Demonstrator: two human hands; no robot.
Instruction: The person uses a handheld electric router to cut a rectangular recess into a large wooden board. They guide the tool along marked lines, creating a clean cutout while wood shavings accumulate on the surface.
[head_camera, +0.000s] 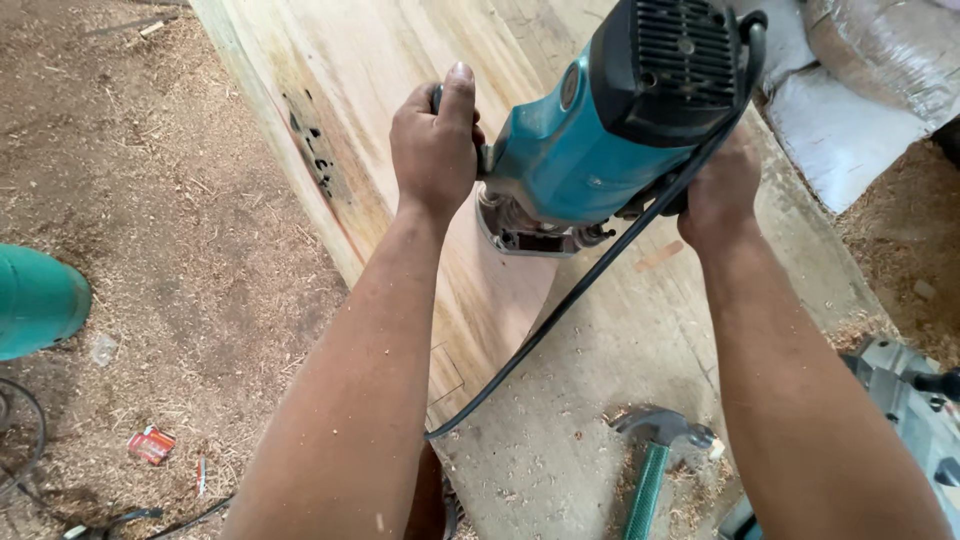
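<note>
A teal and black power router (620, 120) stands on a wide pale wooden board (380, 90), its metal base flat on the wood. My left hand (435, 145) grips the handle on the tool's left side, thumb pointing up. My right hand (720, 185) holds the handle on its right side, partly hidden behind the tool body. A black power cord (580, 290) runs from the top of the tool down across the board between my forearms.
A claw hammer with a green handle (655, 455) lies on the sawdust-covered board near me. Sawdust covers the ground at left, with a green cylinder (35, 300) and a small red packet (150, 444). Sacks (850, 110) sit at upper right, grey machine parts (915, 400) at lower right.
</note>
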